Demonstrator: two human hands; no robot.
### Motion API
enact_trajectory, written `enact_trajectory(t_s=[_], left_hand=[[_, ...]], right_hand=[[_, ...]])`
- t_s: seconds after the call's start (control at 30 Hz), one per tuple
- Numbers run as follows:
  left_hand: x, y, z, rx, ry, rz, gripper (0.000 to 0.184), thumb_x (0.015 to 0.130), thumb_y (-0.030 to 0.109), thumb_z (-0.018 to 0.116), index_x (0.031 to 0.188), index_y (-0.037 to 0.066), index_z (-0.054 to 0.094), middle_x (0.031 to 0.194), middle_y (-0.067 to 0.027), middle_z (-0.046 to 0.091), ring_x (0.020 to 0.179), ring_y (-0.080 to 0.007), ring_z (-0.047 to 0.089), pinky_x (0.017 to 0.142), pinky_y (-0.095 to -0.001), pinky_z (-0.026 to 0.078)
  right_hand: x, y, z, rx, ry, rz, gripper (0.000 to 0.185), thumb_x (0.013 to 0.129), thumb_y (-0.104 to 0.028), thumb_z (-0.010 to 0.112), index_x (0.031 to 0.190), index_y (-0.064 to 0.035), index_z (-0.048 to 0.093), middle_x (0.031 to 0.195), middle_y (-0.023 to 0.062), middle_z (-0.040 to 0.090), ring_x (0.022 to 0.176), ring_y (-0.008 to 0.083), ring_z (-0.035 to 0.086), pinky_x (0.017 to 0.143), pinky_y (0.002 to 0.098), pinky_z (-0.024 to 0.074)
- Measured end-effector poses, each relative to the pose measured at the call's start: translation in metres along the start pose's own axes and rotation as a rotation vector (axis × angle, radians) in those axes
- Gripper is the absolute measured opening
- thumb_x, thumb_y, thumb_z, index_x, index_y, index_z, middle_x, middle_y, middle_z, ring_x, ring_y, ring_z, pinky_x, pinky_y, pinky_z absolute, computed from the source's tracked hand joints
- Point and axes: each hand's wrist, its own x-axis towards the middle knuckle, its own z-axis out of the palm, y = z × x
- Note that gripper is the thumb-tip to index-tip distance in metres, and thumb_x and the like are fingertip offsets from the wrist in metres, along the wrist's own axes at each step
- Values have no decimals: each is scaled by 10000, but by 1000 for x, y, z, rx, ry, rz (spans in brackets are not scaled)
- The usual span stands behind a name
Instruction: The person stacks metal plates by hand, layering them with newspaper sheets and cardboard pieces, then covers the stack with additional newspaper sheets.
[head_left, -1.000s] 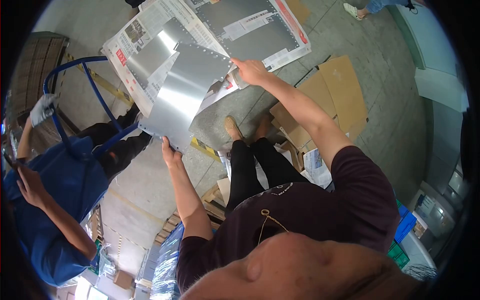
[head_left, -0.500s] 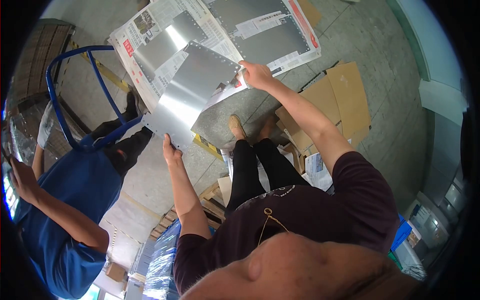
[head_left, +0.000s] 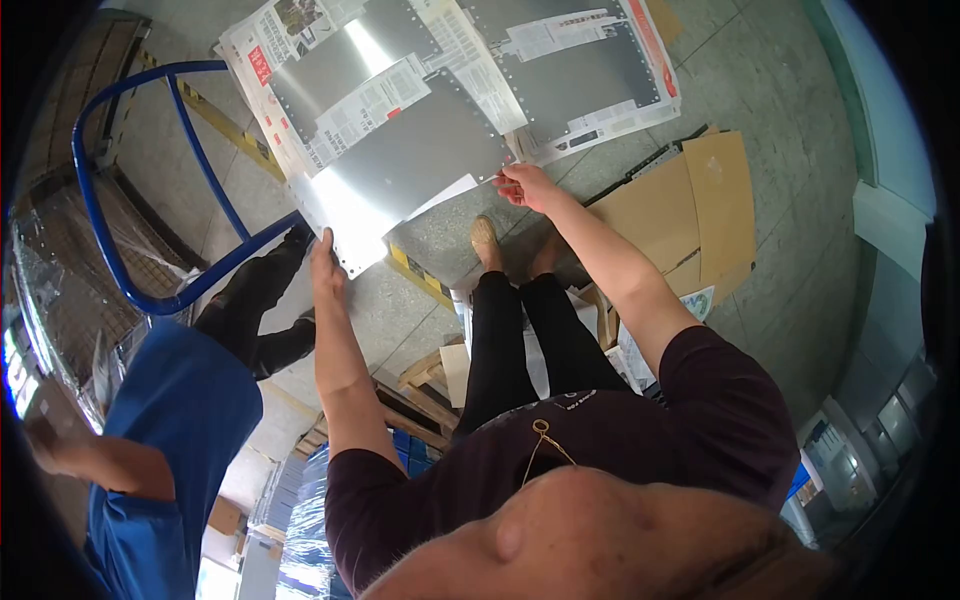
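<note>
A thin silver metal sheet [head_left: 410, 160] with small holes along its ends lies low over the newspaper [head_left: 275, 125], its near edge sticking out past the paper. My left hand [head_left: 325, 268] grips the near left corner, thumb on top. At the near right corner, my right hand [head_left: 527, 188] pinches the edge between thumb and curled fingers. Other metal sheets lie beside it on the newspaper: one at the upper left [head_left: 345, 65] and another on the right [head_left: 590, 80]. Whether the held sheet rests fully on the paper I cannot tell.
A blue tubular cart handle [head_left: 100, 240] stands at the left. Close by is a co-worker in a blue shirt [head_left: 190, 390]. Flattened cardboard [head_left: 690, 205] lies on the floor at the right, and a wooden pallet [head_left: 425, 400] is near my legs.
Both hands have brought the metal sheet down, and it now lines up more with the sheets on the newspaper. The co-worker has shifted position at the left.
</note>
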Motion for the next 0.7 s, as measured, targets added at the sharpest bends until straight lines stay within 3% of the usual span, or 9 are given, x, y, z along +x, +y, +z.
enact_trajectory(t_s=[0.23,0.5,0.6,0.7], left_hand=[[89,-5,-4,92,-17,-25,405,898,210,570,1237,12,469,1180,-93,564,1058,-228,556,892,-374,459],[150,-19,-17,95,-47,-62,376,891,199,579,1212,27,484,1162,-87,573,1053,-228,558,909,-361,454],[163,-25,-19,98,12,-40,326,878,217,601,1136,27,541,1009,-74,624,905,-218,601,792,-347,490],[183,-26,-39,564,130,-65,279,851,261,639,992,21,613,795,-52,629,711,-200,596,637,-336,482]], right_hand=[[76,17,2,73,166,-67,128,878,-237,579,872,-112,603,783,18,652,616,107,610,542,251,434],[125,12,4,89,264,-20,118,873,-210,580,874,-95,604,779,48,671,593,122,619,505,257,422],[129,14,5,94,279,-18,114,874,-203,572,886,-93,599,766,47,668,587,122,616,487,254,416],[130,13,8,100,288,-5,113,875,-199,562,891,-92,596,757,46,664,581,123,613,472,249,413]])
